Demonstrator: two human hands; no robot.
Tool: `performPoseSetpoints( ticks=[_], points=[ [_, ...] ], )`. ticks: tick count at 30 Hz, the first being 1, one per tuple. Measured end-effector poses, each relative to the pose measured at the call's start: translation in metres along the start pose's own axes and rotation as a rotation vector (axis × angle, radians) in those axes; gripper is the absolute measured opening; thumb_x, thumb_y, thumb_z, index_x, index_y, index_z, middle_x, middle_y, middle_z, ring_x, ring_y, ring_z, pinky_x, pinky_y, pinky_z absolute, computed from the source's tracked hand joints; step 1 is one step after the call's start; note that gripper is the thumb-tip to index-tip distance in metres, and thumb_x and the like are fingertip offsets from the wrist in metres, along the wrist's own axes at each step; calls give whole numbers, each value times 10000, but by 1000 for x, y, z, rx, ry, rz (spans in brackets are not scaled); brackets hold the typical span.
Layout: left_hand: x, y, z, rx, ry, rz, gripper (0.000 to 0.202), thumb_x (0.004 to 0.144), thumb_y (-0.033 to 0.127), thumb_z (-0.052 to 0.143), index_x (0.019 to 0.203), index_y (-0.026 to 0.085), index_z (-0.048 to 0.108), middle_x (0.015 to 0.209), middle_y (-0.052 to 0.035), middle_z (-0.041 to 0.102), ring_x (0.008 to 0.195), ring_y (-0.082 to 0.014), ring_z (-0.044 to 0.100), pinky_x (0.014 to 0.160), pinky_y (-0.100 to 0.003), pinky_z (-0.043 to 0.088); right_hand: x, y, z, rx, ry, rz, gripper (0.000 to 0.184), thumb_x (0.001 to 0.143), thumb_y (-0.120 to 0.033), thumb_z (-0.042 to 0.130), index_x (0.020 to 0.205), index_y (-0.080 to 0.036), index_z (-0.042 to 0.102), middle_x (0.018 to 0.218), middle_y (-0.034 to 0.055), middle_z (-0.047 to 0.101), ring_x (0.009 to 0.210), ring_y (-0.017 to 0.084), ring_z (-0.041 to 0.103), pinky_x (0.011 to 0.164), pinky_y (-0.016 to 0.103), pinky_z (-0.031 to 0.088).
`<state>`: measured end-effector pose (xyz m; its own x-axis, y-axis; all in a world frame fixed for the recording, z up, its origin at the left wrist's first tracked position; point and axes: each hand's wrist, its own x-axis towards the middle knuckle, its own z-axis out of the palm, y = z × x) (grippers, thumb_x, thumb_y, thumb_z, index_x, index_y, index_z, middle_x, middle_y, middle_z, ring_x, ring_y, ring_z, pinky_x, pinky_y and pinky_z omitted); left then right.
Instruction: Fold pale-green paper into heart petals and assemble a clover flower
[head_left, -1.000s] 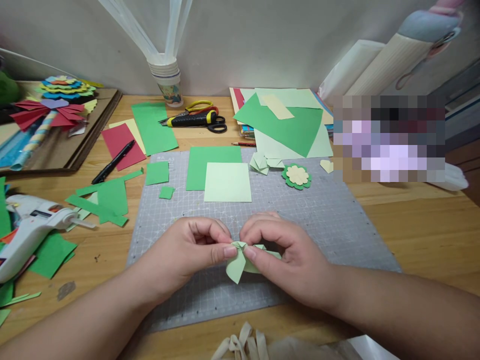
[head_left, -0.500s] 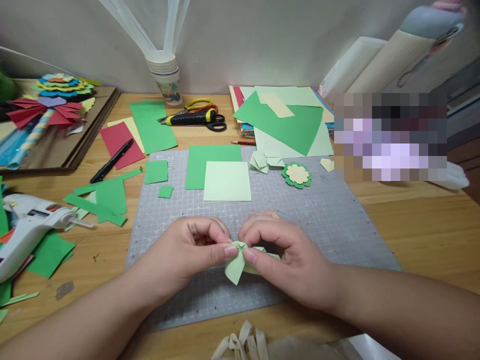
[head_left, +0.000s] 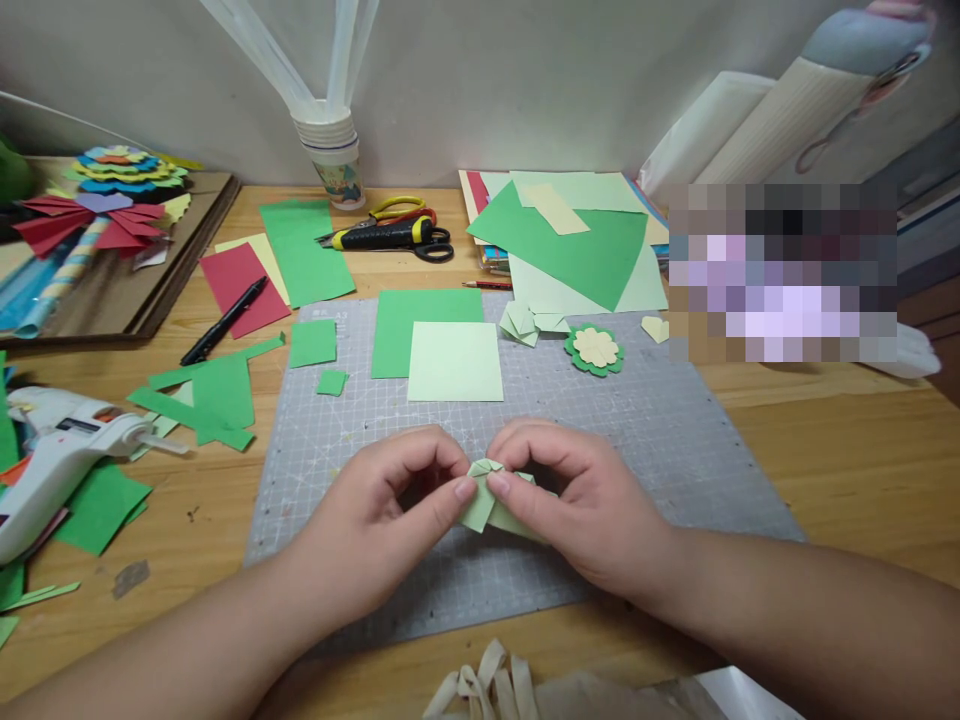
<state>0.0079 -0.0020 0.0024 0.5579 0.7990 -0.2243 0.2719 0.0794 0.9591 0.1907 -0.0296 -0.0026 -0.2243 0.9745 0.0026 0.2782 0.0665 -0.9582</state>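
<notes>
Both hands pinch one small folded piece of pale green paper [head_left: 485,504] just above the grey cutting mat [head_left: 660,440]. My left hand [head_left: 390,515] grips its left side between thumb and forefinger. My right hand [head_left: 581,505] grips the right side the same way, its fingers curled over the top. Much of the folded paper is hidden between the fingers. Further back on the mat lie a pale green square [head_left: 455,362] on a darker green sheet [head_left: 420,315], a few folded pale green pieces [head_left: 525,323] and a green and cream paper flower [head_left: 594,349].
A white glue gun [head_left: 64,455] lies at the left among green scraps [head_left: 210,400]. A black pen [head_left: 225,321], red paper [head_left: 240,285], scissors and a yellow-black cutter [head_left: 397,235], a stack of paper cups [head_left: 334,155] and a pile of coloured sheets [head_left: 577,250] sit behind the mat.
Both hands have moved slightly away from me on the mat and closed tighter on the folded paper. Its hanging lower flap now looks shorter and tucked in.
</notes>
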Motion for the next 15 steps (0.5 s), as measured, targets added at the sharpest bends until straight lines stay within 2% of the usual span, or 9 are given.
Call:
performPoseSetpoints(
  ticks=[7,15],
  points=[
    [1,1,4,-81,33,-41,169,835,257,537,683,183,535,664,27,513,644,-122,470,598,-234,384,0,0,1,-22,-91,27,159,799,-199,561,644,-192,524,696,5,608,690,149,558,708,310,439],
    [3,3,4,-181,73,-124,195,774,281,606,627,175,532,615,29,521,604,-114,458,569,-230,376,-2,1,0,143,-48,71,147,809,-181,565,663,-190,549,708,-2,582,688,131,539,649,262,442]
  ],
)
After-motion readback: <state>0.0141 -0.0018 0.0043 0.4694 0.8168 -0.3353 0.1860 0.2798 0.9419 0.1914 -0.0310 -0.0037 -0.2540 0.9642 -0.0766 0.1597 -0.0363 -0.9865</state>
